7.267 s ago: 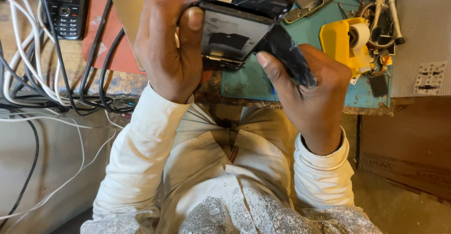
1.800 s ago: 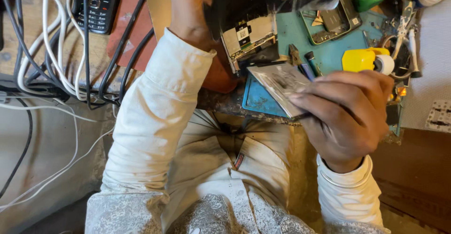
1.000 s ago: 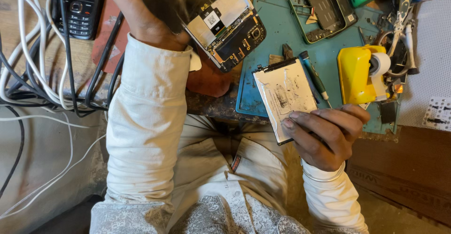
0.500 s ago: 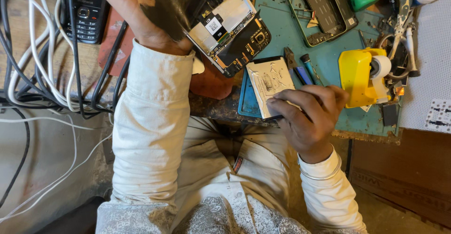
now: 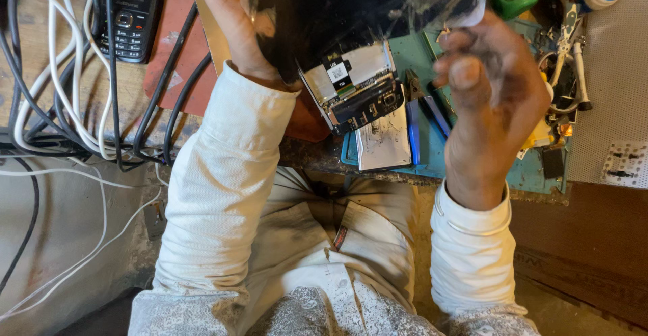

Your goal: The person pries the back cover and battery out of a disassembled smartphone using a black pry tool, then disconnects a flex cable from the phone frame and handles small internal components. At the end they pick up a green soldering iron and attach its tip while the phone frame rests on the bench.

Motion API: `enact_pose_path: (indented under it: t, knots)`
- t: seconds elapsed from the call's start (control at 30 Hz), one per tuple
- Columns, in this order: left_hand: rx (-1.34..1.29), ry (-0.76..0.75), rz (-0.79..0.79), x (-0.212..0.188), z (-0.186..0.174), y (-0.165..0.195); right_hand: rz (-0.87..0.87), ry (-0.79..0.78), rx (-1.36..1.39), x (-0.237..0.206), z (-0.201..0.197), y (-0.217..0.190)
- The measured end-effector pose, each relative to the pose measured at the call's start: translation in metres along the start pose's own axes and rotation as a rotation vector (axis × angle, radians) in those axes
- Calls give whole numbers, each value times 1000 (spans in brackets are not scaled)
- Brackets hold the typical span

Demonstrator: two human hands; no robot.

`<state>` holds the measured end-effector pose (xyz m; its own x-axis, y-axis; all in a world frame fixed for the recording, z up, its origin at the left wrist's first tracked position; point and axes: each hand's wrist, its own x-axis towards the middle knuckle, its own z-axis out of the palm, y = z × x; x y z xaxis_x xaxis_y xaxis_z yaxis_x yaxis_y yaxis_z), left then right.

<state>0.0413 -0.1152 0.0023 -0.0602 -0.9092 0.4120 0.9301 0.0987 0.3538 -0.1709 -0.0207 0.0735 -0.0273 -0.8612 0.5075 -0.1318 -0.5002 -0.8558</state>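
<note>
While gripped by left hand [image 5: 236,32], opened phone [image 5: 351,59] long axis steeply tilted, bared end down-right; right hand [image 5: 493,100] apparently pinching its upper edge.

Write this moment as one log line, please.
left hand: holds opened phone | right hand: raised at its dark screen edge | mat: metal plate, blue pen

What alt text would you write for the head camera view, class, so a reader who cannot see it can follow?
Seen from above, a person's left hand holds an opened smartphone, circuit board exposed, while the right hand grips its upper corner. Below lie a pale flat panel on a teal work mat, and a keypad phone among cables at left.
</note>
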Motion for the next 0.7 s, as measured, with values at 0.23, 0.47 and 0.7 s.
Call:
enact_pose_path:
  t: [0.23, 0.47, 0.7]
  knots:
    - [-7, -4, -24, 0, 0, -2, -239, -171, -315, -3, 4, 3]
    - [-109, 58, -55, -5, -3, -7, -552, -340, -491, -37, 21, -73]
    - [-127, -63, -27, 10, -13, -16, -546, 592, -403, -76, -46, -6]
